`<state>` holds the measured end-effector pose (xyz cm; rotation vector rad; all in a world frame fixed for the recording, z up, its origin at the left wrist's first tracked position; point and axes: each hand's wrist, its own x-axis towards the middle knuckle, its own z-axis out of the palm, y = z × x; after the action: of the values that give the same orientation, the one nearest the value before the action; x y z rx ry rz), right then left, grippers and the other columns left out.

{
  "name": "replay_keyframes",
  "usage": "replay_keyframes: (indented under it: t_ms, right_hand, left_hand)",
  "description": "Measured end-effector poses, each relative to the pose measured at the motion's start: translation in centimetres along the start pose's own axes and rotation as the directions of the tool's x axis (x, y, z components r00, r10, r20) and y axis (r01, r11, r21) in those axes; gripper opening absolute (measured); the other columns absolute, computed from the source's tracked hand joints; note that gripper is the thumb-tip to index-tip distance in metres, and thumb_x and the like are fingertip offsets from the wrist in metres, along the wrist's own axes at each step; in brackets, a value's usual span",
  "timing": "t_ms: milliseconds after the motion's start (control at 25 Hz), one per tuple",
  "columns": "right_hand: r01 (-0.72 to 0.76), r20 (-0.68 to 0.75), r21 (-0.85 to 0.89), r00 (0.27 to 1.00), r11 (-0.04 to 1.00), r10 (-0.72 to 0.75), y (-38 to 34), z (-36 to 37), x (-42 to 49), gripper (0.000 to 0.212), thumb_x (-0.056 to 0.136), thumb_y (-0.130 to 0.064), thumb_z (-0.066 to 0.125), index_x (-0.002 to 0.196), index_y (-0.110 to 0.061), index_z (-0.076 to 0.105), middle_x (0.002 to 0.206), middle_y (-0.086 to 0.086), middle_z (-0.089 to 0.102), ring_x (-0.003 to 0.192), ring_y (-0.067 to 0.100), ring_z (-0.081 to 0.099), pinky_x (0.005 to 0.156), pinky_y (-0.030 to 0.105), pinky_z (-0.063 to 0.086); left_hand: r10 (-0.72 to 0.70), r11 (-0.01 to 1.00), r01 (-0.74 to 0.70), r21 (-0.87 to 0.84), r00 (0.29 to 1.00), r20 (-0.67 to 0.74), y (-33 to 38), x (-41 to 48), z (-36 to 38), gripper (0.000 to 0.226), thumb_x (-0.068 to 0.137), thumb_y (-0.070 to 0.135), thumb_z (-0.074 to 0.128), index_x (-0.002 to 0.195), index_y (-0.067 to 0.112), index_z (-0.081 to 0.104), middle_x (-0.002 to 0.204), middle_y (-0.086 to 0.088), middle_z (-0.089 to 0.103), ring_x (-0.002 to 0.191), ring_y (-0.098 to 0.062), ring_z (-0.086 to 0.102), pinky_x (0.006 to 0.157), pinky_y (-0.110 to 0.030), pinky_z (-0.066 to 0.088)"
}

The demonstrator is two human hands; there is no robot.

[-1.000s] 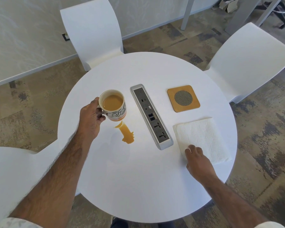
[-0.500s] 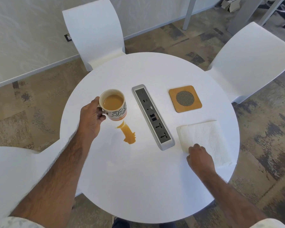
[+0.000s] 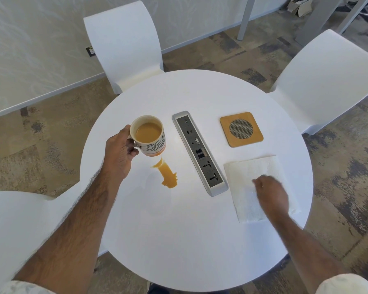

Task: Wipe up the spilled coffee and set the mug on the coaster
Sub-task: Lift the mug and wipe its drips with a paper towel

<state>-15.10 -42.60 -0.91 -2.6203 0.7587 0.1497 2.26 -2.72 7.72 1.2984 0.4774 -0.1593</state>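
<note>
A round white table [image 3: 179,240] carries every item. A grey power strip [image 3: 200,153] runs along its centre. Right of the strip lies a white paper towel [image 3: 249,172]; the right hand [image 3: 271,193] rests on it, blurred, so its grip cannot be determined. The wooden coaster [image 3: 241,129] sits beyond the towel, unoccupied. The left hand [image 3: 119,153] is closed around the mug [image 3: 149,135] handle. The coffee spill [image 3: 166,175] lies just below the mug.
</note>
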Motion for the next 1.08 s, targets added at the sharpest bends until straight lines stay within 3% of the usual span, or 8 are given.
replay_keyframes:
  t_ms: [80,240,320,560,680,880,1000,1080]
  right_hand:
    - [-0.189,-0.128,0.115,0.971,0.975,0.203,1.4,-1.3,2.7,0.024,0.098,-0.016,0.061,0.120,-0.009,0.068,0.119,0.020,0.066,0.109,0.042,0.063,0.090,0.047,0.052]
    - [-0.430,0.040,0.013,0.902,0.903,0.429,2.7,-3.0,6.9,0.056,0.092,-0.016,0.069,0.143,-0.008,0.048,0.140,0.026,0.049,0.128,0.048,0.048,0.099,0.055,0.047]
    - [-0.451,0.098,-0.017,0.887,0.892,0.450,3.1,-3.0,8.3,0.060,0.086,-0.015,0.076,0.139,-0.007,0.050,0.136,0.026,0.050,0.125,0.048,0.050,0.097,0.053,0.049]
    - [-0.428,0.173,0.131,0.898,0.894,0.404,4.5,-3.2,9.4,0.062,0.075,-0.011,0.087,0.126,-0.003,0.053,0.120,0.026,0.065,0.107,0.042,0.064,0.092,0.050,0.056]
    - [-0.358,0.080,-0.006,0.931,0.934,0.357,4.2,-3.1,8.7,0.052,0.078,-0.015,0.085,0.120,-0.003,0.056,0.115,0.024,0.066,0.105,0.043,0.064,0.082,0.046,0.054]
    - [-0.247,-0.106,-0.161,0.967,0.956,0.232,2.7,-2.8,6.2,0.025,0.088,-0.007,0.068,0.110,0.000,0.060,0.113,0.026,0.057,0.103,0.047,0.059,0.083,0.051,0.053]
    - [-0.191,-0.080,-0.083,0.980,0.978,0.184,1.4,-4.1,5.6,0.007,0.083,-0.009,0.065,0.080,-0.003,0.061,0.088,0.019,0.060,0.083,0.040,0.059,0.071,0.043,0.052]
    - [-0.147,-0.010,0.077,0.989,0.986,0.148,0.1,-5.8,5.7,0.022,0.079,-0.010,0.067,0.065,-0.005,0.050,0.066,0.014,0.055,0.065,0.037,0.053,0.059,0.036,0.043]
  left_hand:
    - [0.006,1.000,-0.006,0.000,1.000,0.003,0.1,0.0,0.1,0.019,0.086,0.042,0.073,0.078,0.025,0.066,0.080,-0.008,0.032,0.067,-0.014,0.037,0.053,-0.025,0.036]
    - [0.015,1.000,-0.015,-0.005,1.000,0.004,0.1,-0.1,0.3,0.020,0.081,0.043,0.074,0.075,0.025,0.067,0.075,-0.006,0.032,0.062,-0.013,0.037,0.049,-0.022,0.035]
    - [0.016,1.000,-0.016,-0.001,1.000,0.008,0.0,-0.2,0.3,0.020,0.078,0.044,0.075,0.074,0.025,0.067,0.074,-0.006,0.033,0.061,-0.013,0.038,0.049,-0.021,0.035]
    - [0.009,1.000,-0.009,0.007,1.000,0.004,-0.2,-0.1,0.4,0.020,0.079,0.044,0.074,0.076,0.026,0.067,0.075,-0.006,0.033,0.063,-0.013,0.038,0.049,-0.022,0.036]
    - [0.010,1.000,-0.010,0.018,1.000,0.004,-0.1,-0.1,0.4,0.019,0.083,0.042,0.073,0.076,0.026,0.067,0.078,-0.008,0.031,0.065,-0.015,0.036,0.050,-0.024,0.035]
    - [0.005,1.000,-0.005,0.024,1.000,0.001,0.0,-0.1,0.5,0.018,0.085,0.042,0.073,0.078,0.026,0.066,0.079,-0.008,0.032,0.066,-0.015,0.037,0.053,-0.026,0.035]
    - [0.000,1.000,0.000,0.021,1.000,0.002,0.1,-0.4,0.6,0.020,0.084,0.042,0.074,0.075,0.026,0.067,0.077,-0.006,0.035,0.065,-0.014,0.038,0.053,-0.025,0.035]
    - [0.003,1.000,-0.003,0.017,1.000,0.006,0.4,-0.6,0.6,0.021,0.082,0.042,0.075,0.071,0.026,0.067,0.074,-0.004,0.037,0.064,-0.014,0.039,0.051,-0.024,0.035]
